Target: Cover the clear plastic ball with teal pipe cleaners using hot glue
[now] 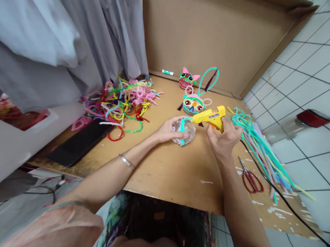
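Observation:
My left hand (169, 130) is closed around a clear, round plastic piece (190, 134) with a turquoise pipe cleaner strip across it. In my right hand (227, 136) is a yellow hot glue gun (213, 118), its nozzle tip at the upper edge of the clear piece, by the turquoise strip. I cannot tell whether glue is coming out. Just beyond my hands stands a turquoise-trimmed animal-face ornament (193, 104) with pink ears and a looped turquoise handle. Behind it is a second face ornament (186, 80) in red and green with pink pointed ears.
Tangled pipe cleaner scraps (127, 97) lie at the left, beside a flat black tray-like object (79, 145). On the right are straight pipe cleaners (270, 162), red-handled scissors (252, 179) and a black cord (279, 194). A glue stick tube (167, 72) sits by the cardboard wall (208, 37).

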{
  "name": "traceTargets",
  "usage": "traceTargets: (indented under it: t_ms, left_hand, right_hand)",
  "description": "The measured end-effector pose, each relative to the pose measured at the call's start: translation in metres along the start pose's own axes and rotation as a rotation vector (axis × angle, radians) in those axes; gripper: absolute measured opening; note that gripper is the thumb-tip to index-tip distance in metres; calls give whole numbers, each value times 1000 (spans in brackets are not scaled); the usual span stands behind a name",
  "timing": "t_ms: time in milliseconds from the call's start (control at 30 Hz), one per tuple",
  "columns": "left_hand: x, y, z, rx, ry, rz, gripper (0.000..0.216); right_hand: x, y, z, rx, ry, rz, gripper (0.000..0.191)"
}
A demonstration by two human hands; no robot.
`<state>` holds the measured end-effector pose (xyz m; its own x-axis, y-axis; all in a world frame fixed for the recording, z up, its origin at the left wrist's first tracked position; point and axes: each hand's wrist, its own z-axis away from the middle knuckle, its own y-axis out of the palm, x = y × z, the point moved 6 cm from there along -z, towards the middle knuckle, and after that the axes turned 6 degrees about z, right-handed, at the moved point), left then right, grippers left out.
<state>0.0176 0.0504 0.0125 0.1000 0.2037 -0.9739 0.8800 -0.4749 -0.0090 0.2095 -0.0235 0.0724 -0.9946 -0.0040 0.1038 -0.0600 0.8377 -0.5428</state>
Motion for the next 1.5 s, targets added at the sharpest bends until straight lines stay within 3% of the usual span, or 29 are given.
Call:
traceTargets:
  t_ms: [367,1500]
  left_hand:
    - [3,1,-1,-1,4,5,80]
    - [4,1,-2,7,20,-44,82]
  right_hand:
    - [1,-4,0,-53,-62,12,31]
    - [1,-9,-3,-30,-76,22,28]
